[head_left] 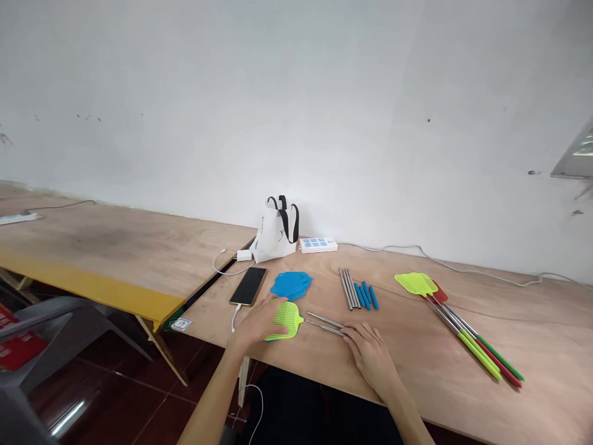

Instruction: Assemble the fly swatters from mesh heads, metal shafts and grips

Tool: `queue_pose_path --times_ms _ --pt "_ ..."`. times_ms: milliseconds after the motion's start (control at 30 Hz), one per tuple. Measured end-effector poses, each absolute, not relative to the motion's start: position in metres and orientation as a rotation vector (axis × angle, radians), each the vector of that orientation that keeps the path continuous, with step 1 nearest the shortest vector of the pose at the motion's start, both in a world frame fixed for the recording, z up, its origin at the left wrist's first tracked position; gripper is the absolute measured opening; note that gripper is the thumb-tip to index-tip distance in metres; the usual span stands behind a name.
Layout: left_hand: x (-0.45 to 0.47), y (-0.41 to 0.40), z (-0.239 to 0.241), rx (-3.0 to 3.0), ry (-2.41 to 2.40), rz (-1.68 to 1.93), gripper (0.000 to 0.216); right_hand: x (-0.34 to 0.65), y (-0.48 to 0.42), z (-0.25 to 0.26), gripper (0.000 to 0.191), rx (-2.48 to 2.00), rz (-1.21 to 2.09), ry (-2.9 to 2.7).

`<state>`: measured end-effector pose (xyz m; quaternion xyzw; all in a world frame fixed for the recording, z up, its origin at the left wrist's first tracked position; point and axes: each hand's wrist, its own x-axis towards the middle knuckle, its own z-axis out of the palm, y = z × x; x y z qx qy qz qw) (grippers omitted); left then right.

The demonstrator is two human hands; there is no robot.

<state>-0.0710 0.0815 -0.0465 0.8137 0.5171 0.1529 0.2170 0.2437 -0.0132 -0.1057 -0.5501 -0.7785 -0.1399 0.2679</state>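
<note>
My left hand grips a yellow-green fly swatter head near the table's front edge, fingers at its far side and thumb over its near part. A bit of blue shows beneath it. Just behind lies a pile of blue fly swatter heads. My right hand rests on the table with its fingers closed over the near ends of two thin metal rods. Their free tips point left toward the yellow-green head, apart from it. Beyond the right hand lie several grey metal tubes and several blue handle grips.
Several assembled fly swatters lie at the right. A smartphone on a charging cable is at the left. Toward the wall stand a white bag and a power strip. A second table adjoins at left.
</note>
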Motion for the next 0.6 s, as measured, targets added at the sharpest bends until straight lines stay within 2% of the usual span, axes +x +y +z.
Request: queue_pose_path --times_ms 200,600 --pt "-0.0617 0.0759 -0.042 2.345 1.286 0.41 0.066 0.246 -0.0121 -0.1054 0.035 -1.505 -0.359 -2.061" --pt "-0.0652 0.0798 -0.0381 2.246 1.244 0.52 0.066 0.2447 -0.0134 -0.1032 0.036 -1.529 -0.29 -2.017"
